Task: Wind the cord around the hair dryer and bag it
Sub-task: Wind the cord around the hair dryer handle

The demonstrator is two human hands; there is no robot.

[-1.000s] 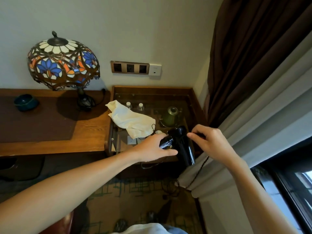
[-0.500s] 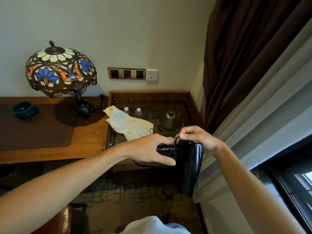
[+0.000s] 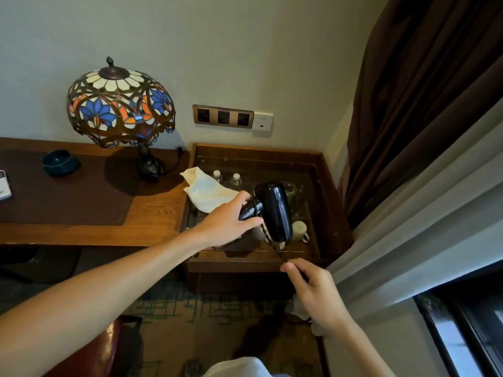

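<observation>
A glossy black hair dryer (image 3: 273,210) hangs above the glass-topped cabinet, barrel pointing down toward me. My left hand (image 3: 226,223) is shut around its handle. A dark braided cord (image 3: 268,236) runs from the handle down past the barrel to my right hand (image 3: 313,292), which pinches it taut below the cabinet's front edge. A cream cloth bag (image 3: 208,193) lies crumpled on the glass just left of the dryer.
Wooden cabinet (image 3: 329,202) with glass top shows bottles, a white cup (image 3: 299,229) inside. Stained-glass lamp (image 3: 119,110) and teal bowl (image 3: 60,162) stand on the desk at left. Wall sockets (image 3: 223,116) behind. Brown curtain (image 3: 424,104) and pale drape at right.
My right hand left the dryer's top and moved down toward me, pulling the cord taut. The dryer rose slightly over the cabinet, still held by my left hand.
</observation>
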